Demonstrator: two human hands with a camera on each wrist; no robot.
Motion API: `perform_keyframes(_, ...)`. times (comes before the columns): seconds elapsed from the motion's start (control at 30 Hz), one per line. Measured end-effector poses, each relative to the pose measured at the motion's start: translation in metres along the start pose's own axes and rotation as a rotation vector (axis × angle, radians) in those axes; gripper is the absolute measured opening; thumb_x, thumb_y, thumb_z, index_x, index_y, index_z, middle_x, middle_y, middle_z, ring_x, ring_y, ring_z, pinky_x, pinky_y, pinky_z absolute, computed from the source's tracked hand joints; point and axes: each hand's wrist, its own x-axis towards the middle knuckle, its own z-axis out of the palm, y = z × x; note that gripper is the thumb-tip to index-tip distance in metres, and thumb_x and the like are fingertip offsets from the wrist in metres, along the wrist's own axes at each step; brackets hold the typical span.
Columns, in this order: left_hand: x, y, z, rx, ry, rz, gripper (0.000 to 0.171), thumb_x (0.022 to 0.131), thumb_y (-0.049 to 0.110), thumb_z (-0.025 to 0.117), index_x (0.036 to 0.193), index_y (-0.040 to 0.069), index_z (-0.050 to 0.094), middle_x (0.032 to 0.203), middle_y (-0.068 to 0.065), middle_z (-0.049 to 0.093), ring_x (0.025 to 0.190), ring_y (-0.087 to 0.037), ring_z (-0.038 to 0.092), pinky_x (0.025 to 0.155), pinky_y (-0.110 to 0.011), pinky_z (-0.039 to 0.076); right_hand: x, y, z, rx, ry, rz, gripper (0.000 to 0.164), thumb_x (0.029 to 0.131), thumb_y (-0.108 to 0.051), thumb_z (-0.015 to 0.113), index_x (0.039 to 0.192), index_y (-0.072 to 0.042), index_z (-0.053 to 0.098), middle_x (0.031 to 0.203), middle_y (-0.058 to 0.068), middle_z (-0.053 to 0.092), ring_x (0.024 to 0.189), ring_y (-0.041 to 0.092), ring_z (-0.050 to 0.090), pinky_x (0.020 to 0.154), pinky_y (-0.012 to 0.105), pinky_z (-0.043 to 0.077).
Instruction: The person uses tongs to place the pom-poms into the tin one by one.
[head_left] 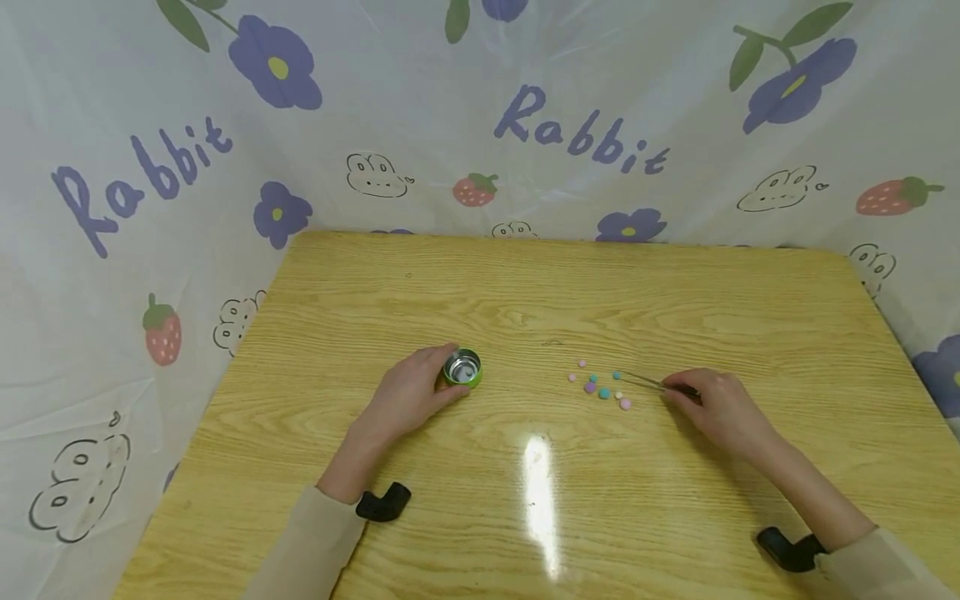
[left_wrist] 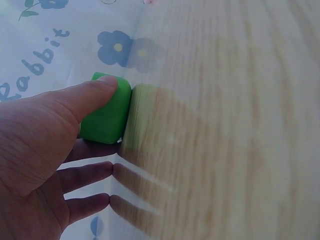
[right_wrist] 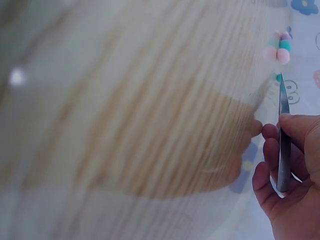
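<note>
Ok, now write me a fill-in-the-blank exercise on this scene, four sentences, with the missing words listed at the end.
1. The small container held by the left hand is ____ on the outside.
2. The thin metal tool in the right hand is a pair of ____.
3. In the head view, the small coloured balls lie on the ____ side of the container.
4. The word printed twice on the sheet in the head view is ____.

Missing words: green; tweezers; right; Rabbit.

White glare [head_left: 538, 500] streaks the tabletop [head_left: 420, 292]; wrist views hazy
</note>
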Motion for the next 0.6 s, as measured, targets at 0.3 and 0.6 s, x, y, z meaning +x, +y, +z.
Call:
perform_keyframes(0.3,0.0002,0.0002,0.0001,0.004,0.001,-0.006,0.069,0.094,0.041,0.076,0.147,0.003,0.053,0.138,-0.019,0.062,0.125,-0.037,0.06,0.1,-0.053,0.051,0.0011,-0.0007,0.0019,-0.013,0.019,-0.024,0.011,0.091,0.0,0.076,0.101,-0.001,0.078,0.098,0.014,0.076,0.086,0.03,0.072,0.069,0.046,0.058)
perform_keyframes(0.6,0.0,0.0011,-0.0008,0.003,0.009,-0.003,0.068,0.094,0.039,0.077,0.146,0.002,0.054,0.138,-0.02,0.062,0.126,-0.037,0.059,0.101,-0.053,0.05,0.0001,0.0004,0.0034,-0.028,0.05,-0.063,0.011,0.089,0.0,0.078,0.099,-0.003,0.078,0.095,0.012,0.075,0.084,0.03,0.072,0.066,0.045,0.058)
